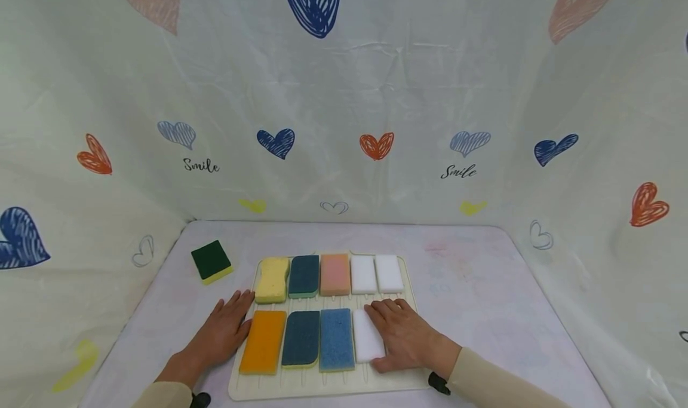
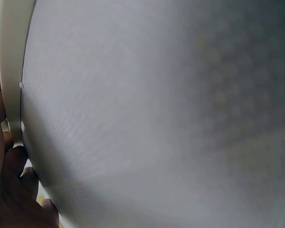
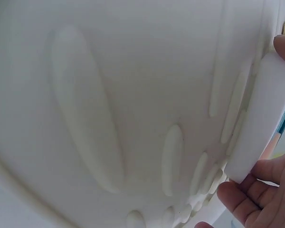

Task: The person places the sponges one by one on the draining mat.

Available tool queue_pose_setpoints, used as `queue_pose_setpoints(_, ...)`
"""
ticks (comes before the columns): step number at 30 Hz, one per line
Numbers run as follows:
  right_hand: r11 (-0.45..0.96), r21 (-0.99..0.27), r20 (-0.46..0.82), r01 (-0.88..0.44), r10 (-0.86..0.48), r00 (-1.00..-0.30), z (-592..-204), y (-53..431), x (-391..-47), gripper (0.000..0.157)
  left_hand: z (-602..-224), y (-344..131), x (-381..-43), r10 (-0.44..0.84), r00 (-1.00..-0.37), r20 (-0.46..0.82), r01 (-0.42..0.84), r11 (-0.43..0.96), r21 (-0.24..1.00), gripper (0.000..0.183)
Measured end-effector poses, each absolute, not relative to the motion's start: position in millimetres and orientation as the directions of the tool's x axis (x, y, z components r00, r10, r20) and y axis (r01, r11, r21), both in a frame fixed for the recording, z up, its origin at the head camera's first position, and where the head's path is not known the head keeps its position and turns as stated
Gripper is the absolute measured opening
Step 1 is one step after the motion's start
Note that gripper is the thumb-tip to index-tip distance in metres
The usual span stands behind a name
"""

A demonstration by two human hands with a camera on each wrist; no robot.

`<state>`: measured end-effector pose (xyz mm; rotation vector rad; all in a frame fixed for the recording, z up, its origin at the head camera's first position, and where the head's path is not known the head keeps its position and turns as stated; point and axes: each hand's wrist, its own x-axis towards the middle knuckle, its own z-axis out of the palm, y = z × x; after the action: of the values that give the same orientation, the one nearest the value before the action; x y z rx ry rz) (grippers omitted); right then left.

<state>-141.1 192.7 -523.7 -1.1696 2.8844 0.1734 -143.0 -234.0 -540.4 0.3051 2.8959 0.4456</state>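
A cream ribbed tray [image 1: 290, 387] bears two rows of sponges. My right hand [image 1: 405, 336] spans a white sponge [image 1: 368, 336] at the right end of the near row. In the right wrist view its thumb is at one end of this white sponge [image 3: 263, 114] and the fingers [image 3: 268, 168] are at the other, pinching it lengthwise. My left hand [image 1: 223, 330] lies at the tray's left edge with extended fingers, close by the orange sponge [image 1: 262, 342] and the wavy yellow sponge [image 1: 272, 279]. The left wrist view has its fingers [image 2: 19, 183] along the tray's rim.
Beside the white one lie a blue sponge [image 1: 337, 339] and a dark teal sponge [image 1: 300, 339]. The far row also holds a teal sponge [image 1: 303, 275], a pink sponge [image 1: 334, 273] and two white ones. Off the tray, a green-and-yellow sponge [image 1: 211, 261] sits at the back left.
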Motion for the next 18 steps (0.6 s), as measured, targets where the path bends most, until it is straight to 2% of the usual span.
queue_pose_setpoints(11,0.722,0.068,-0.086,-0.688,-0.683,-0.725,-525,195,-141,0.108,-541,-234,-144,0.226,-0.959,-0.169,0.163,0.932,0.325,0.073)
queue_pose_setpoints(15,0.734,0.022,-0.076,-0.679,-0.676,-0.733,-524,199,-139,0.114,-543,-236,-144,0.231,-0.959,-0.165,0.167,0.929,0.331,0.073)
queue_pose_setpoints(18,0.749,-0.021,-0.039,-0.663,-0.663,-0.748,-524,204,-137,0.112,-545,-236,-145,0.226,-0.959,-0.172,0.159,0.929,0.335,0.073)
